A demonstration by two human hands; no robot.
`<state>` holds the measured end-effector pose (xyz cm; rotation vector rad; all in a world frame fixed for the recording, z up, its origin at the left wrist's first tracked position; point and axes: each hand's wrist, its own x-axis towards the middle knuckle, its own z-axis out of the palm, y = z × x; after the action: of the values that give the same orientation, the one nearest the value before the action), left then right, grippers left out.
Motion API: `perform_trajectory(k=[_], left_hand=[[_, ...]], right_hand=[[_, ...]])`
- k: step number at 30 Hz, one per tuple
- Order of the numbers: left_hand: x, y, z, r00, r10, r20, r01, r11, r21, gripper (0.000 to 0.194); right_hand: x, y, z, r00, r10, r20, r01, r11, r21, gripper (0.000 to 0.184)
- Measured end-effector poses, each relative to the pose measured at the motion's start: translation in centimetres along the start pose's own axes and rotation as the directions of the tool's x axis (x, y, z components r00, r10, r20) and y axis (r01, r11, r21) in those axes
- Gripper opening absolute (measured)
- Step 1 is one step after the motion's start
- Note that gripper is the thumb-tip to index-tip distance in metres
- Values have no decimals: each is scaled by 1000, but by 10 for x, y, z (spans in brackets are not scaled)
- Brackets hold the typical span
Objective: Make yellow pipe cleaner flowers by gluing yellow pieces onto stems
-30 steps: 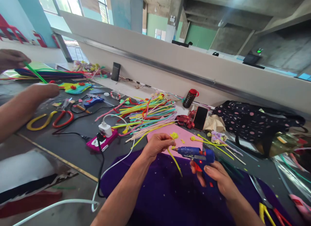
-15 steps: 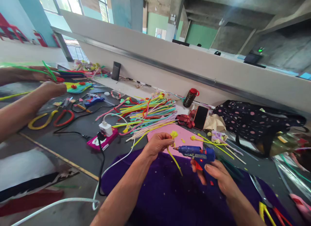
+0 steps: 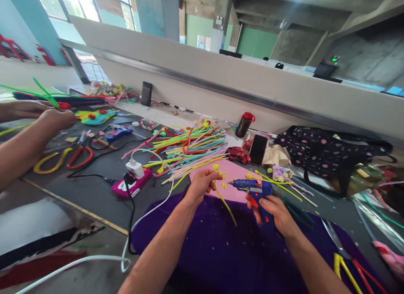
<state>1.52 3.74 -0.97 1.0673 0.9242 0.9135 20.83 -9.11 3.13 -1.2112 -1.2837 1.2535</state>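
Observation:
My left hand (image 3: pixel 202 184) pinches a yellow pipe cleaner (image 3: pixel 227 207) just below its fuzzy yellow top, with the stem hanging down. In my right hand (image 3: pixel 276 212) is a blue glue gun (image 3: pixel 252 186), its small red light on. The nozzle points left at the yellow piece, a short gap away from my left fingertips. Beneath both lies a pink sheet (image 3: pixel 235 169) with small yellow bits on it. Another yellow pipe-cleaner stem (image 3: pixel 274 181) with a round yellow end rests on the sheet's right side.
A heap of coloured pipe cleaners (image 3: pixel 195 144) lies behind my left hand. A magenta power strip (image 3: pixel 132 185) carries a white plug and cables. Scissors (image 3: pixel 339 245) lie at right, by purple cloth (image 3: pixel 214 252). A co-worker's hands (image 3: pixel 59 121) hold green stems at far left.
The glue gun's nozzle and my left fingers have drawn slightly apart from the pose before. The view has shifted a little, and the co-worker's hands sit farther left.

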Motion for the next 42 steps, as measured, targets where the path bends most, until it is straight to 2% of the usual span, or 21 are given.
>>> perform_trajectory(k=[4, 8, 11, 16, 20, 23, 28, 33, 42], left_hand=[[1, -3, -1, 999, -44, 28, 45, 999, -31, 19], [2, -6, 0, 989, -90, 118, 113, 972, -208, 19], [0, -7, 2, 977, -105, 183, 155, 946, -285, 19], [-5, -7, 6, 976, -90, 199, 145, 949, -280, 21], [-7, -6, 7, 979, -65, 193, 114, 961, -251, 23], [-8, -4, 6, 980, -36, 197, 81, 971, -227, 26], [-6, -3, 5, 990, 7, 142, 22, 979, -201, 27], [-6, -6, 6, 989, 3, 148, 21, 987, -158, 27], [-10, -4, 8, 987, 0, 160, 21, 991, -130, 28]], right_hand=[[10, 9, 6, 997, -27, -72, 35, 994, 104, 25], [33, 12, 20, 957, -118, -265, 161, 976, 148, 20], [57, 10, 27, 919, -176, -352, 177, 984, -30, 16], [86, 19, 32, 896, -278, -347, 118, 901, -416, 27], [94, 30, 27, 881, -310, -358, 87, 849, -521, 25], [97, 34, 16, 877, -282, -389, 59, 867, -495, 23], [102, 39, 1, 887, -206, -414, 25, 915, -402, 26], [103, 41, -3, 908, -127, -399, 21, 965, -260, 27], [101, 41, -4, 928, -110, -355, 57, 986, -157, 20]])
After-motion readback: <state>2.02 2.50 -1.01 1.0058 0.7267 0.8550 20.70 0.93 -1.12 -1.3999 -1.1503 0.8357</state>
